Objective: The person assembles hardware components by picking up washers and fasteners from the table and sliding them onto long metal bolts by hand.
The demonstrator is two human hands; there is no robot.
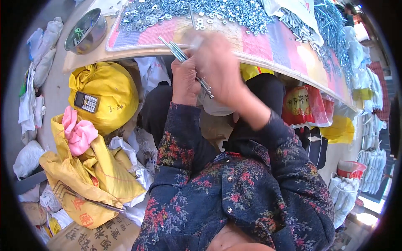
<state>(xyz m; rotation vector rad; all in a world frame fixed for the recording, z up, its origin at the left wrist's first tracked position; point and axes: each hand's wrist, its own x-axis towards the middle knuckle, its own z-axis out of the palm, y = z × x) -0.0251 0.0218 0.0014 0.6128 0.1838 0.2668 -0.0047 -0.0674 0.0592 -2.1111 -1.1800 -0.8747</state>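
- The left hand (pixel 186 81) is closing its fingers around a bundle of thin metal rods (pixel 178 53), holding them near the front edge of the table (pixel 79 63).
- The right hand (pixel 218 69) is bending just beside the left one, on its right, and is showing as a blur; whether its fingers are gripping anything, one cannot tell.
- The rods are running aslant through the left fist, their upper ends poking out toward the table and their lower ends sticking out below the hand, toward the lap.
- A single rod (pixel 191 16) is standing out just beyond the right hand, among the washers; whether that hand is touching it is hidden by the blur.
- Loose washers (pixel 146 19) are lying in a wide spread on the striped mat (pixel 272 47), beyond both hands.
- More long metal pieces (pixel 333 29) are heaping up at the mat's right side, well apart from the hands.
- A steel bowl (pixel 95 42) is resting on the table, to the left of the mat.
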